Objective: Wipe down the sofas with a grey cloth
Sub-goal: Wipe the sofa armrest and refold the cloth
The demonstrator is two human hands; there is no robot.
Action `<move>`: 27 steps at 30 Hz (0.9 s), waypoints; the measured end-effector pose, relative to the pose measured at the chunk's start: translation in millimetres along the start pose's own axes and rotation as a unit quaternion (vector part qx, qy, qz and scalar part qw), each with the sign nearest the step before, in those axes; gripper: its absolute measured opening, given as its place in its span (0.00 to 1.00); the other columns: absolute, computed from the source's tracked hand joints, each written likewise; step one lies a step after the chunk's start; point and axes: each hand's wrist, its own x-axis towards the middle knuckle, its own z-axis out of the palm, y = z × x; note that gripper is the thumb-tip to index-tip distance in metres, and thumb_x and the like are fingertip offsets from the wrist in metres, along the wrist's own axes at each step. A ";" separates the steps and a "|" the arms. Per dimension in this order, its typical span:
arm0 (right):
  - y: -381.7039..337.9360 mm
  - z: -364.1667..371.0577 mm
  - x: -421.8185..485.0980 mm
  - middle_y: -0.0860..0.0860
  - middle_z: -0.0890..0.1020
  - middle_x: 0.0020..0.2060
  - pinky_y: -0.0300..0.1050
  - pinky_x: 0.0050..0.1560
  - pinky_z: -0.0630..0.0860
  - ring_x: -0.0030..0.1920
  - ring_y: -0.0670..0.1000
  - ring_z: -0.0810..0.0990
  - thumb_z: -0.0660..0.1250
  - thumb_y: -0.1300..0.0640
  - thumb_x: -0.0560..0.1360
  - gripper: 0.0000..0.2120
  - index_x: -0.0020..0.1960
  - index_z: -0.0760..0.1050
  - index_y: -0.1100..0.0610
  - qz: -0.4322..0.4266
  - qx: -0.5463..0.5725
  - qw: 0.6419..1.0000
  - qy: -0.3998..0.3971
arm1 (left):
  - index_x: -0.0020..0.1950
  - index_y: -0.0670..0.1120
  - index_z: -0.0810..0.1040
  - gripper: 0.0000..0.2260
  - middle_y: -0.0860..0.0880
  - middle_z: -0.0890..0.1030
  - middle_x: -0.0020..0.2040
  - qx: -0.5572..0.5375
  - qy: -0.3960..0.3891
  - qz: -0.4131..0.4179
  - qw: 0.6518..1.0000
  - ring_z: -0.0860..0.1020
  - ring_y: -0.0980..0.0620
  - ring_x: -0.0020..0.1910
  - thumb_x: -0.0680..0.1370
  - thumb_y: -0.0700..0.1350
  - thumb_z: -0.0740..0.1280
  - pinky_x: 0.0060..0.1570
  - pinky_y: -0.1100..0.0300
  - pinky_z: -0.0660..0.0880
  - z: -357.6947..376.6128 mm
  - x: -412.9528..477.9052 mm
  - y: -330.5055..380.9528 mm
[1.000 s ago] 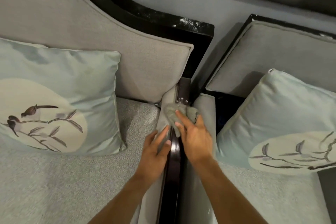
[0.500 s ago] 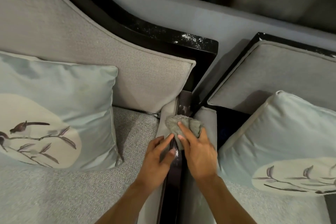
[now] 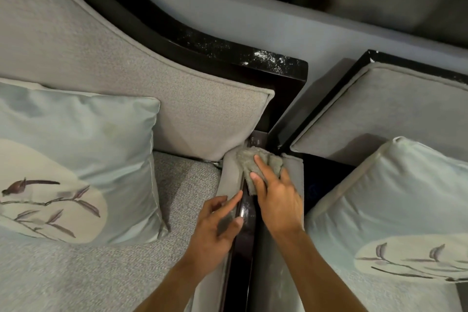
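**Two grey sofas, cloth at the armrest**

Two grey sofas meet side by side, and a dark wooden rail [image 3: 244, 248] runs between their padded arms. Nearest, both forearms reach in along the rail. The left hand [image 3: 217, 225] rests just left of the rail on the padded arm, fingers loose and holding nothing, its forefinger stretched along the rail's edge. The right hand [image 3: 276, 200], just right of the rail, grips the bunched grey cloth [image 3: 255, 162] under thumb and fingers and presses it on the rail's far end.

Well left of the rail a pale blue pillow [image 3: 76, 159] with a bird on a branch leans on the left back cushion [image 3: 152, 83]. Right of the rail a matching pillow [image 3: 392, 197] leans on the right back cushion [image 3: 379, 114]. Beyond the rail, the black frame top [image 3: 253, 58] is flecked with white, against a pale wall [image 3: 228, 12].
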 end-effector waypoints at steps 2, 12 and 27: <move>-4.5 0.8 21.9 0.58 0.68 0.73 0.54 0.59 0.78 0.64 0.58 0.78 0.53 0.38 0.82 0.23 0.76 0.61 0.35 0.021 0.005 1.000 -0.003 | 0.68 0.79 0.68 0.22 0.56 0.67 0.67 -0.003 -0.002 -0.001 1.000 0.67 0.59 0.72 0.77 0.60 0.67 0.74 0.49 0.68 -0.9 0.0 0.0; -14.0 -6.7 28.3 0.56 0.71 0.64 0.55 0.58 0.78 0.58 0.60 0.78 0.60 0.38 0.79 0.22 0.70 0.71 0.44 0.011 0.025 1.000 -0.007 | 0.68 0.78 0.68 0.22 0.57 0.67 0.69 -0.010 -0.004 0.000 1.000 0.65 0.61 0.72 0.76 0.62 0.67 0.74 0.52 0.68 -1.3 0.2 -2.8; -21.3 10.5 46.3 0.58 0.78 0.58 0.52 0.53 0.79 0.51 0.59 0.81 0.65 0.46 0.80 0.15 0.60 0.79 0.55 0.054 0.129 0.986 0.096 | 0.68 0.78 0.70 0.24 0.59 0.65 0.69 -0.028 -0.015 -0.016 0.999 0.65 0.61 0.72 0.72 0.68 0.66 0.73 0.48 0.69 -5.0 3.3 -6.2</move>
